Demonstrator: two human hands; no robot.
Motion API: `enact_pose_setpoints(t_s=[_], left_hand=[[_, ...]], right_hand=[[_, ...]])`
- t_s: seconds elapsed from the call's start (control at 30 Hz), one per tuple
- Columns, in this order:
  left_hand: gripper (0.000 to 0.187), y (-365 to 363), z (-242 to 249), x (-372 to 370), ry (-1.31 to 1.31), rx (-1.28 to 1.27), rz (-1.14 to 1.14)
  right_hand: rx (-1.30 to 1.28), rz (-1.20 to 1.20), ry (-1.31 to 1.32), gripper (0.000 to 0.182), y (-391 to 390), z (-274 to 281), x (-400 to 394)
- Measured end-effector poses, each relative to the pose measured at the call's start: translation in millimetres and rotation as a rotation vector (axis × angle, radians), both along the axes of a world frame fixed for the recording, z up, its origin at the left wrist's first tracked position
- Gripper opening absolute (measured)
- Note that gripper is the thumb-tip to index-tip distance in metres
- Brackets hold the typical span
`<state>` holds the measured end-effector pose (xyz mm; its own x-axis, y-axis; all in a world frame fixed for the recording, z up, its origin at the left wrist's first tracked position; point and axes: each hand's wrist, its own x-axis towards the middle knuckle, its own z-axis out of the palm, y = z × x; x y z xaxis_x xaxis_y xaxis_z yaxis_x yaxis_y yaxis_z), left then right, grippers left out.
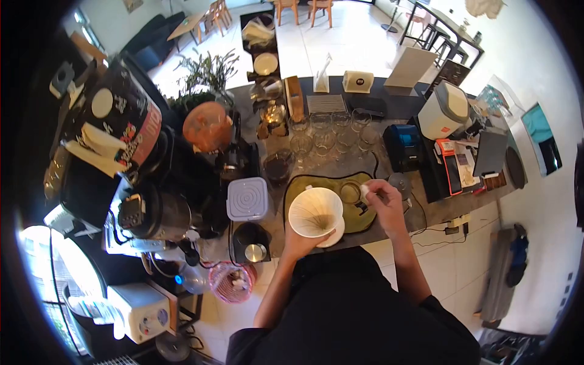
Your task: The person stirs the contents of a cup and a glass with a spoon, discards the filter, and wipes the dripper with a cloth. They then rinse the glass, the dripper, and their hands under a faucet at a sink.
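My left hand (pixel 302 243) is closed around a white coffee dripper (pixel 333 236), lifted in front of my body. A cone-shaped paper filter (pixel 315 213) lines it, its mouth turned up towards me. My right hand (pixel 386 204) is closed, its fingertips pinching something small and pale (pixel 365 190) that I cannot make out. Just left of those fingertips, a round clear glass vessel (pixel 350 192) with a dark handle rests on the green mat (pixel 296 186). The dripper hides part of the mat.
Several clear glasses (pixel 322 141) stand behind the mat. To the left are a square white-topped device (pixel 247 199), a dark grinder-like machine (pixel 152 213) and a dark glass jug (pixel 278 166). A card terminal (pixel 449 164) lies right. A pink bin (pixel 232 282) stands below the counter.
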<state>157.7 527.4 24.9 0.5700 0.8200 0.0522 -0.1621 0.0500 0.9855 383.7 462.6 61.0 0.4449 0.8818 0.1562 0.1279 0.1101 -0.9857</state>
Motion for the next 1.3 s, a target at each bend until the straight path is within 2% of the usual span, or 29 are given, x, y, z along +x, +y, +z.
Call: enact_pose_setpoints(t_s=[0.03, 0.07, 0.1, 0.17, 0.23, 0.3, 0.33, 0.43, 0.5, 0.6, 0.7, 0.77, 0.83, 0.87, 0.9, 0.97, 1.03, 1.07, 1.1, 1.17, 1.3], left_hand=[[0.083, -4, -14, 4, 0.001, 0.143, 0.163], [0.082, -6, -29, 8, 0.01, 0.289, 0.323], [0.082, -7, -48, 10, 0.009, 0.277, 0.338], [0.082, -8, -80, 8, 0.317, 0.399, 0.475], [0.086, -6, -92, 10, 0.352, 0.367, 0.498], [0.085, 2, -96, 14, 0.617, 0.649, 0.581], [0.083, 7, -101, 18, 0.541, 0.538, 0.58], [0.083, 12, -112, 30, 0.532, 0.433, 0.601], [0.084, 16, -129, 33, 0.571, 0.483, 0.629], [0.09, 12, -129, 36, 0.395, 0.311, 0.632], [0.094, -5, -119, 34, 0.442, 0.224, 0.714], [0.091, -26, -107, 26, 0.563, 0.218, 0.768], [0.086, -54, -107, 16, 0.676, 0.274, 0.723], [0.065, -70, -106, 11, 0.669, 0.267, 0.797], [0.065, -86, -105, 2, 0.687, 0.256, 0.844], [0.045, -117, -101, -13, 0.763, 0.154, 0.824], [0.038, -143, -90, -29, 0.728, 0.091, 0.884], [0.031, -156, -84, -37, 0.69, 0.032, 0.914], [0.031, -168, -82, -48, 0.692, 0.029, 0.942], [0.033, -190, -80, -73, 0.65, -0.185, 0.872], [0.042, -231, -95, -125, 0.716, -0.279, 0.819]], right_hand=[[0.027, -0.05, 0.211, 0.006, -5, 1, 5], [-0.02, -0.076, 0.238, 0.005, -10, 4, 10], [-0.033, -0.063, 0.232, 0.005, -12, 2, 14], [0.003, -0.004, 0.368, 0.005, -15, -2, 20], [-0.04, 0.03, 0.341, 0.008, -12, -1, 20], [-0.031, 0.121, 0.394, 0.009, -9, 7, 17], [-0.044, 0.141, 0.401, 0.009, -7, 10, 16], [-0.103, 0.178, 0.443, 0.017, 3, 12, 24], [-0.082, 0.295, 0.339, 0.023, 4, 4, 36], [-0.045, 0.422, 0.208, 0.015, 8, 18, 37], [-0.159, 0.558, 0.346, 0.008, 11, 24, 33], [-0.206, 0.657, 0.32, 0.007, 18, 26, 25], [-0.258, 0.766, 0.303, 0.006, 22, 22, 9], [-0.208, 0.815, 0.229, 0.006, 23, 20, -1], [-0.143, 0.856, 0.153, 0.007, 26, 19, -11], [-0.069, 0.909, 0.07, 0.006, 26, 19, -41], [0.231, 1.0, -0.155, 0.01, 28, 30, -83], [0.301, 1.046, -0.243, 0.019, 26, 36, -104], [0.312, 1.071, -0.24, 0.019, 22, 37, -127], [0.469, 1.067, -0.253, 0.023, 10, 36, -176], [0.681, 1.103, -0.181, 0.021, -5, 3, -284]])
